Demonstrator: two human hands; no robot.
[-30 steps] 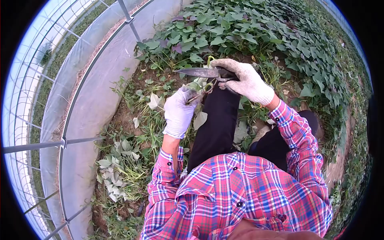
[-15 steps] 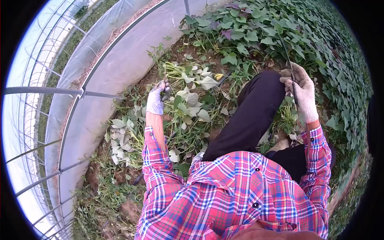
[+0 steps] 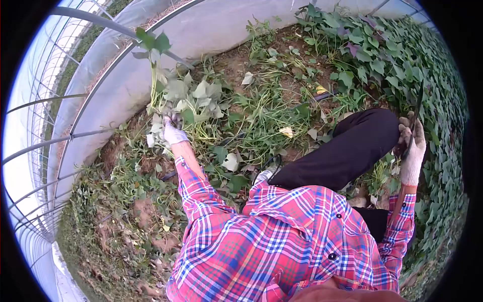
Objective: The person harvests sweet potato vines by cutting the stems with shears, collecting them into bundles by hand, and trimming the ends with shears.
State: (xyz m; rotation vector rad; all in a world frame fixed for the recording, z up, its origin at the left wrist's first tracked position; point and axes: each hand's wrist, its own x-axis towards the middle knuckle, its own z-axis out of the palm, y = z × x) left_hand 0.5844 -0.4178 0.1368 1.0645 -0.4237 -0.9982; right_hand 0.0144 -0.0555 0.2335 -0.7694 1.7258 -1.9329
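Note:
My left hand [image 3: 174, 130], in a pale, soiled glove, is stretched out at the left, closed round the lower stems of a bundle of leafy cuttings [image 3: 198, 95]. Green leaves of the bundle stand up beyond the fingers. At the right, beside my bent knee, my gloved right hand [image 3: 411, 143] is wrapped round the handles of dark metal scissors [image 3: 418, 108]. Their blades point up, seen nearly edge-on, over the dense vines.
Thick green vines [image 3: 432, 166] cover the right side. Soil with loose stems and leaves [image 3: 261, 116] lies ahead and left. Plastic sheeting [image 3: 216, 30] and metal pipes [image 3: 95, 19] curve along the left and top. My dark-trousered leg [image 3: 342, 156] is in the middle.
My hands have moved from close together to far apart. The left went out to the left and now holds a larger bundle; the right carried the scissors right. The view has turned leftward.

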